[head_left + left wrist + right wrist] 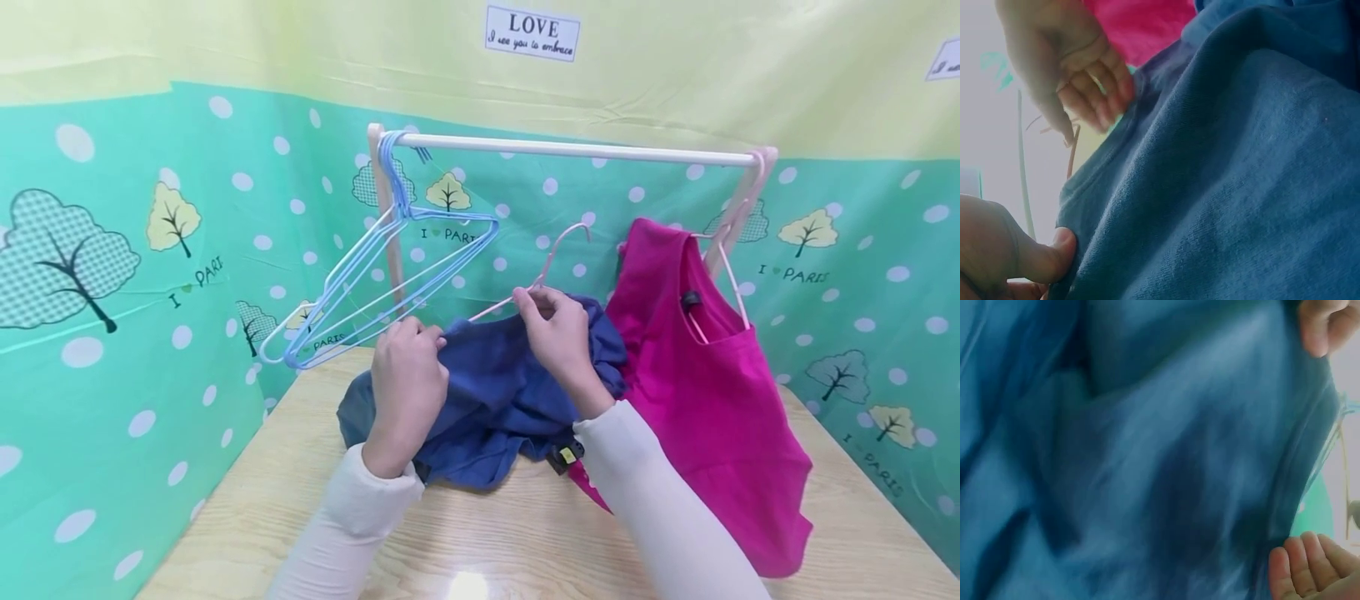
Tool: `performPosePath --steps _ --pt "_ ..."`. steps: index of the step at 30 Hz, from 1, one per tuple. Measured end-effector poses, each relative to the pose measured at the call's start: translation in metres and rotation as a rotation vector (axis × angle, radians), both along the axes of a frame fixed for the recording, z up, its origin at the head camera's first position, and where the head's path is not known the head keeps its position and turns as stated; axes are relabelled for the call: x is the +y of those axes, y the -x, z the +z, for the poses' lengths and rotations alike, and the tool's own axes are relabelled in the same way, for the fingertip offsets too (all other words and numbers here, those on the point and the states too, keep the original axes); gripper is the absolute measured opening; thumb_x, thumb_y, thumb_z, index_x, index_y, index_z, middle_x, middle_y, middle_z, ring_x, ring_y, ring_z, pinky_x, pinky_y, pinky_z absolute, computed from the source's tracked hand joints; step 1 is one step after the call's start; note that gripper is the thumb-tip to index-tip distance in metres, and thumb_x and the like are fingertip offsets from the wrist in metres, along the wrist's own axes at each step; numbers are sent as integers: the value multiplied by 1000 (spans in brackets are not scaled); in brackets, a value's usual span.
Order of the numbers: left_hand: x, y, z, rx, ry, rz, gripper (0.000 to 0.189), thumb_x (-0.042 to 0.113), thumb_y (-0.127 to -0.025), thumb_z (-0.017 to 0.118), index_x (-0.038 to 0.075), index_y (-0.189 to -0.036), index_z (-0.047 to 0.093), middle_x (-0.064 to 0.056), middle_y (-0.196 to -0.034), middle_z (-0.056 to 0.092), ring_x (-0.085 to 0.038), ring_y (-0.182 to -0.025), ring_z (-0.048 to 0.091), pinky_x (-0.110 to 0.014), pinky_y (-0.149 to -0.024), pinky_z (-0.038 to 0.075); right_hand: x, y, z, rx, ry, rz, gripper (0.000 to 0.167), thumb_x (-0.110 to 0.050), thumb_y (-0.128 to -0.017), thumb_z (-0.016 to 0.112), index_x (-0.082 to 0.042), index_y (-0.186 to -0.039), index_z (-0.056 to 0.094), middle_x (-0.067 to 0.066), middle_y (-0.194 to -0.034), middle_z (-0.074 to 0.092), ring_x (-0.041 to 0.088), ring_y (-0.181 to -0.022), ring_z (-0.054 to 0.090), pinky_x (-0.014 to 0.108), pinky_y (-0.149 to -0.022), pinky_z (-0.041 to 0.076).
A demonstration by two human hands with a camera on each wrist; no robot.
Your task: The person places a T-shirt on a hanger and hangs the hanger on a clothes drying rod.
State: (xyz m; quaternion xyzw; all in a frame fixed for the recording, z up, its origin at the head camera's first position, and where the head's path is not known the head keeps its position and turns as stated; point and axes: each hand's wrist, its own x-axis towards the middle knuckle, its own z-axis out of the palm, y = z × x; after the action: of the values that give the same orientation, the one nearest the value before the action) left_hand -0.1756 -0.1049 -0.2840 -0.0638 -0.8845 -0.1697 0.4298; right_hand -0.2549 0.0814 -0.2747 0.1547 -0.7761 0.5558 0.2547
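A dark blue top (487, 375) hangs bunched over the tabletop, with a pink hanger (551, 265) rising from its banded opening. The left hand (408, 375) pinches the top's edge between thumb and fingers; the left wrist view shows that thumb (1063, 240) on the cloth. The right hand (557, 327) holds the pink hanger at the base of its hook, thumb at the wire. In the left wrist view, the right hand's other fingers (1100, 100) lie along the cloth edge. Most of the hanger's body is hidden inside the blue top.
Several light blue hangers (401, 208) hang at the left end of a white rail (570, 148). A magenta sleeveless garment (697, 400) hangs on another pink hanger at the right end, its hem reaching the wooden table (247, 517). A patterned cloth (180, 333) encloses the back and sides.
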Motion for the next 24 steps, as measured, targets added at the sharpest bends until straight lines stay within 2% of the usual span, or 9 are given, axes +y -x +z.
performPosePath --steps 5,7,11,14,20,24 --pt "4 -1 -2 0 17 4 13 -6 -83 73 -1 -93 79 -12 -82 64 -30 -73 57 -39 -66 48 -8 -3 13 -170 294 158 29 -18 -103 64 10 -100 70 30 -100 69 14 -78 72 33 -82 61" --pt "5 -2 -1 -4 14 7 12 -6 -84 73 -2 -93 79 -12 -82 64 -30 -73 57 -39 -66 48 -10 -4 19 -226 375 201 27 -14 -104 61 11 -103 68 30 -102 69 15 -79 73 34 -83 61" --pt "6 -6 1 -45 2 -5 9 -1 -88 74 -1 -95 79 -12 -81 64 -31 -74 58 -41 -68 51 -14 -8 29 -332 507 266 22 -11 -106 56 8 -108 66 22 -97 71 20 -83 75 37 -85 61" --pt "7 -10 4 -95 -35 -52 9 4 -91 74 -1 -97 79 -12 -81 63 -31 -75 61 -44 -70 54 -17 -10 35 -390 603 311 20 -11 -107 53 6 -109 64 16 -94 71 21 -84 75 38 -86 60" --pt "3 -14 11 -147 -118 -162 14 10 -92 76 -2 -100 78 -13 -86 67 -33 -79 67 -48 -71 57 -21 -12 45 -375 661 335 20 -12 -108 50 1 -102 63 14 -90 68 20 -79 73 37 -82 61" --pt "-4 -19 17 -198 -166 -187 24 20 -92 79 1 -107 77 -11 -93 69 -30 -83 66 -45 -73 55 -20 -14 53 -335 636 328 20 -14 -107 50 0 -102 64 15 -90 68 20 -77 73 36 -80 62"
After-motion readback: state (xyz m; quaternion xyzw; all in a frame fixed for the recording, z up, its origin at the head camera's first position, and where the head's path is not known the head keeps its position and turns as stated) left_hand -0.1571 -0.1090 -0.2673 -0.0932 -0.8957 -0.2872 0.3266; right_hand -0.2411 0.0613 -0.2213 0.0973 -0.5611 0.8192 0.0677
